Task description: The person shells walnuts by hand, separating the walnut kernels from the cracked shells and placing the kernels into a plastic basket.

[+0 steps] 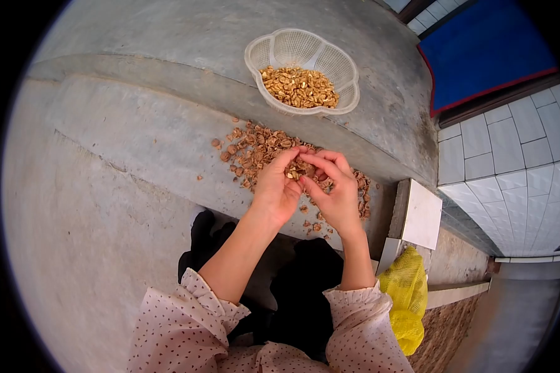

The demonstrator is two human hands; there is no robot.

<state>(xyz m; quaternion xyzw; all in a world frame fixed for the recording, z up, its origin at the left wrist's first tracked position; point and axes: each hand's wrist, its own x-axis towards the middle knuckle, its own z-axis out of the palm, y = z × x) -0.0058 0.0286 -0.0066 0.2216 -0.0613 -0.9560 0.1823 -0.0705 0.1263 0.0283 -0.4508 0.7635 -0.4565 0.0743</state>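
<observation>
On the left is a bare, gray concrete step (137,124). Next comes a messy heap of broken walnut shells (255,140), with a few round nuts (224,156) at its left edge that look whole. The left hand (279,194) is over the heap, and its fingers are bent around the left side of a cracked walnut (300,168). The walnut is in the middle, between the two hands, up at the fingertips and not down in a palm. Pale bits of nut show at its lower left. Fingers hide a lot of it, so I can't tell which way its long side points. Past the hands, up on the higher step, is a white plastic basket (292,50) with a pile of shelled walnuts (302,87) in it. The right hand (337,194) comes in from the other side, and its thumb and fingertips pinch the walnut's right side. Both hands touch the walnut, so neither one is nearer. Below the hands are black trousers (308,273). Farther right, a yellow net bag (407,292) sits beside the right sleeve (364,326). Last come a white tiled wall (507,146) and a blue cloth (485,56) with a red edge.
</observation>
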